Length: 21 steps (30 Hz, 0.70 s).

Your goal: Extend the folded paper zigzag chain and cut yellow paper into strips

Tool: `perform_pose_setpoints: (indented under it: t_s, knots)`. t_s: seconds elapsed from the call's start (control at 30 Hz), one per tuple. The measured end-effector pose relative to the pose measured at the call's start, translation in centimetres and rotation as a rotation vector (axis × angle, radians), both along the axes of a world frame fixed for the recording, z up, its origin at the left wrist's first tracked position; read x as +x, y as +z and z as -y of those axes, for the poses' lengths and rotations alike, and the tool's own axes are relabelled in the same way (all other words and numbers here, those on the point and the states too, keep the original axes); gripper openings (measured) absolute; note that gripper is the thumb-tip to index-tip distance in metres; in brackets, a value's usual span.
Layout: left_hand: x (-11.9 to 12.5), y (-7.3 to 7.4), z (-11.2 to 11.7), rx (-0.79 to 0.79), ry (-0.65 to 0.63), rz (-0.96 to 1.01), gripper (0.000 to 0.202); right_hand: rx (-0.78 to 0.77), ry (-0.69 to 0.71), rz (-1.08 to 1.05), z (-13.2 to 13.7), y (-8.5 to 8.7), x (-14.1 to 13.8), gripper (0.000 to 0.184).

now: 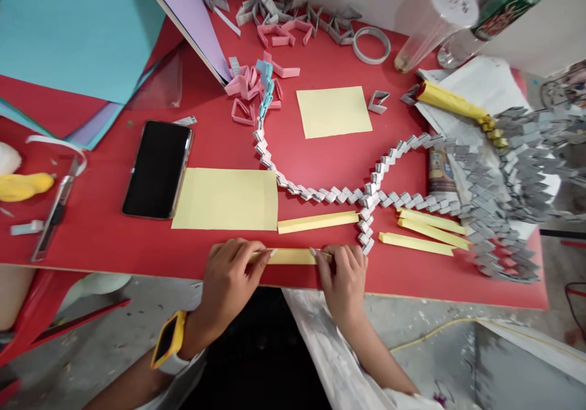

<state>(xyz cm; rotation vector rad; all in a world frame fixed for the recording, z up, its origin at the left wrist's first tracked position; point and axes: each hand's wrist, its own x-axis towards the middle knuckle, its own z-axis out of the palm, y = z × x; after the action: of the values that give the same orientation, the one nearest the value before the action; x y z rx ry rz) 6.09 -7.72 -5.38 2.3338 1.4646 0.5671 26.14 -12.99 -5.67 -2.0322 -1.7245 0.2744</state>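
Observation:
A folded yellow paper strip [293, 256] lies level near the table's front edge, between my two hands. My left hand [233, 276] pinches its left end, thumb and fingers closed on the paper. At the other end, my right hand [344, 279] grips it the same way. Just above lies another yellow strip [318, 221], and several more folded strips [433, 227] rest to the right. A flat yellow sheet [226, 199] sits beyond my left hand, with a smaller yellow sheet [334, 111] farther back. The woven paper chain [339, 195] curves across the table, its tail close to my right hand.
A black phone [158, 169] and a box cutter [57, 208] lie on the left. Pink folded pieces [245, 83], a tape roll [371, 45], a plastic cup [434, 25] and a soda bottle [494, 19] stand or lie at the back. Grey woven paper [499, 184] is heaped on the right.

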Motion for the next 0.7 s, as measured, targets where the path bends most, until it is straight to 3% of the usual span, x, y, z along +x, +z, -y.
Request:
perform_pose_setpoints:
  t_s: [0.23,0.37,0.43,0.57,0.7]
  knots:
    - [0.3,-0.6,0.3,0.077,0.047,-0.020,0.009,-0.011,-0.019,0.124,0.0,-0.3,-0.4,0.013]
    - [0.8,-0.5,0.5,0.083,0.066,-0.048,0.010,0.019,-0.101,0.288,0.1,-0.3,-1.6,0.014]
    - [0.9,-0.5,0.5,0.070,0.062,-0.069,0.010,0.053,-0.031,0.341,0.5,-0.4,-2.6,0.029]
    - [0.5,-0.6,0.3,0.063,0.078,-0.098,0.015,-0.023,0.333,0.420,1.9,-0.4,-3.2,0.050]
    - [-0.4,-0.7,-0.3,0.057,0.113,-0.103,0.022,-0.139,0.235,0.455,3.3,-0.1,-0.5,0.056]
